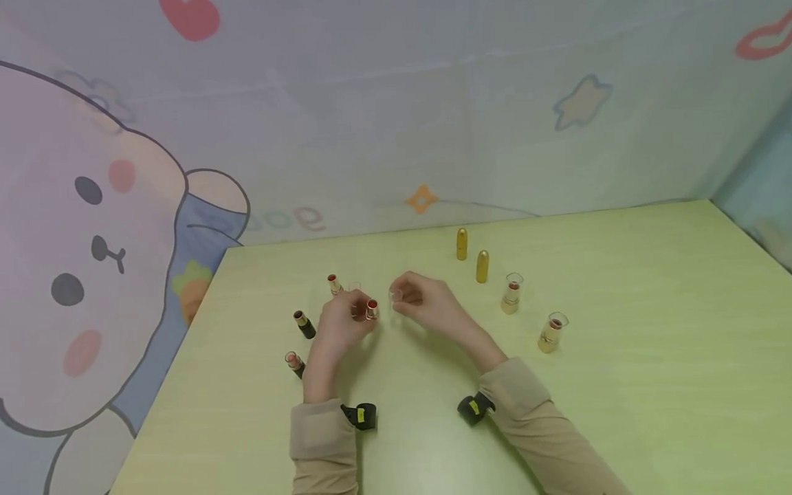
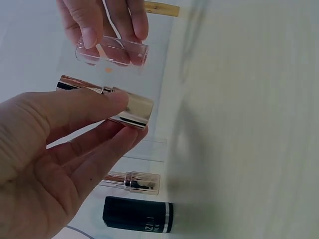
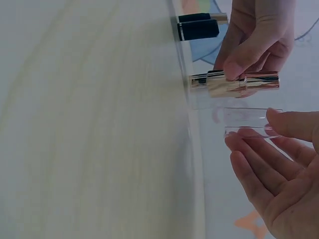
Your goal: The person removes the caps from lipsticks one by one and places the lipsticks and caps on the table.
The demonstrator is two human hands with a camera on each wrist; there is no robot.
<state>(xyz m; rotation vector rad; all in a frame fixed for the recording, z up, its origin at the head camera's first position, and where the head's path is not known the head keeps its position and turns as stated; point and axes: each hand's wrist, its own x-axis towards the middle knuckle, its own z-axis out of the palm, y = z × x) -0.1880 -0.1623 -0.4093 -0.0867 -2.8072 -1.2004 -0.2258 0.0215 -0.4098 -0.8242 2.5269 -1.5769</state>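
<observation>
Far left, table edge: two black-cased lipsticks, one lying at the near left [image 1: 295,363] and one [image 1: 304,324] just beyond it, both close to the green table [image 1: 619,412] border; a brush from a retreating sleeve could roll either off.

Behind the left hand: an uncapped lipstick [image 1: 335,284] stands upright with its red bullet bare, near enough to be tipped by a knuckle.

Left hand [image 1: 342,323]: thumb and fingers curled round a silver-cased lipstick [image 2: 122,107], red tip showing in the head view. The wrist view shows the thumb pressed on the polished case, a slick surface that could twist in the grip.

Centre gap: hands are near but apart, the bare bullet pointing up between them. Any misaligned approach would likely smear or chip the colour against the cap's rim.

Right hand [image 1: 421,299]: fingertips pinch a clear cap [image 3: 251,122], held lightly at its wall, with nothing under it but the table. Judged from the loose-looking pinch, a squeeze or a slip could drop it, and it would be hard to spot on the pale surface.

Right of centre: two gold bullet-shaped lipsticks [image 1: 461,244] [image 1: 482,267] stand upright, well apart from the hands.

Far right: two gold-based lipsticks with clear caps on [image 1: 511,293] [image 1: 550,333] stand upright. The right forearm passes near them; a wide elbow swing could topple them.
</observation>
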